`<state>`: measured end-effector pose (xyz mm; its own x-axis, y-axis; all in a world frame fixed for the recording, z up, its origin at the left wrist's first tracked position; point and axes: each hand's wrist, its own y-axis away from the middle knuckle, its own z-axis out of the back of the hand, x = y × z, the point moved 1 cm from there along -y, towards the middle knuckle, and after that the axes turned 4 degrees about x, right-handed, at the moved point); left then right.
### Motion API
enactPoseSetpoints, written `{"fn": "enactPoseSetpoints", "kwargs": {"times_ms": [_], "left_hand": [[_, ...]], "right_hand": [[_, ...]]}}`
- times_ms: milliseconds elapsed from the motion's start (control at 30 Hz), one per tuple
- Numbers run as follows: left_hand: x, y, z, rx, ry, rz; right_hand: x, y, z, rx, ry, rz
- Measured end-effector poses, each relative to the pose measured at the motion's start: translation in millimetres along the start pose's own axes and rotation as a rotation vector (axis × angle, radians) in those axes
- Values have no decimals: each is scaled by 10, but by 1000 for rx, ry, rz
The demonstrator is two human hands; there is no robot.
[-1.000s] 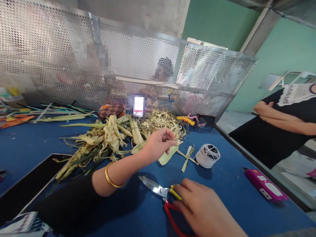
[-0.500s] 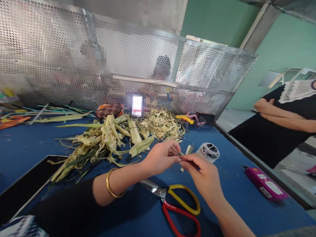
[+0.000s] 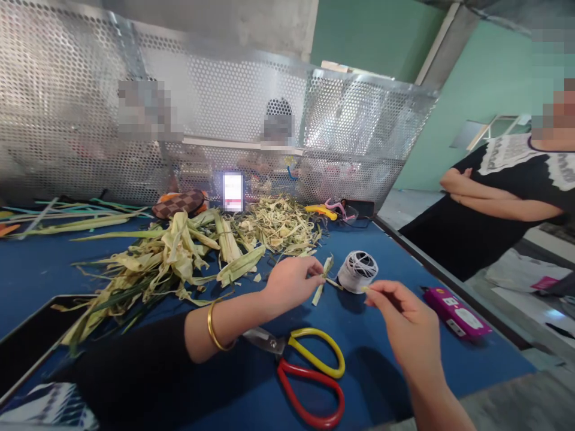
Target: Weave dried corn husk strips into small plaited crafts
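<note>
I have the fingers of the right hand (image 3: 411,326) clamped on a small pale sliver (image 3: 366,290), held in front of the near side of a reel of white cord (image 3: 358,272). The thumb and index tips of the left hand (image 3: 291,282) are close together at the crossed husk strips (image 3: 318,293); from here I cannot tell whether they grip them or only cover them. Those strips lie on the blue counter (image 3: 49,263), just left of the reel.

Nearer to me, scissors (image 3: 275,345) with one yellow and one red handle lie below the left wrist, which wears a gold bangle (image 3: 212,328). Off to the right I have a magenta box (image 3: 457,312). Beyond the left hand sit a heap of long husks (image 3: 177,242) and, beside it, a pile of shredded husk (image 3: 287,224). Farther back I make out a checkered pouch (image 3: 178,205), a bright screen (image 3: 232,191) too blurred to read, and a perforated metal partition (image 3: 233,90). At the far right a person (image 3: 498,203) in black stands with folded arms
</note>
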<state>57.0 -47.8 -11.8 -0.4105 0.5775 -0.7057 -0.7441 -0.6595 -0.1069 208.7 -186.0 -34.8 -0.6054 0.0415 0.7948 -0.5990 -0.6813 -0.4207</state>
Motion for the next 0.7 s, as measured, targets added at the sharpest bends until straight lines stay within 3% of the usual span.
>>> {"fn": "enactPoseSetpoints", "kwargs": {"times_ms": [100, 167, 200, 300, 367, 467, 567, 700], "left_hand": [[-164, -80, -57, -127, -218, -205], [-222, -189, -118, -142, -353, -400], [-220, -260, -150, -125, -408, -410], [-130, -458, -217, -8, -476, -212], [-67, -498, -193, -16, -472, -170], [1, -365, -5, -90, -447, -120], [50, -82, 355, -182, -389, -41], [93, 226, 843, -142, -638, 86]], "right_hand": [[-55, -38, 120, -67, 0, -38], [-18, -91, 120, -71, -11, -17], [20, -124, 99, -65, -23, 4], [152, -215, 2, -28, -89, 63], [193, -240, -48, 11, -141, 70], [132, -216, -54, 21, -185, 45], [9, -179, -7, -11, -153, 25], [-1, -257, 19, -89, 4, 102]]}}
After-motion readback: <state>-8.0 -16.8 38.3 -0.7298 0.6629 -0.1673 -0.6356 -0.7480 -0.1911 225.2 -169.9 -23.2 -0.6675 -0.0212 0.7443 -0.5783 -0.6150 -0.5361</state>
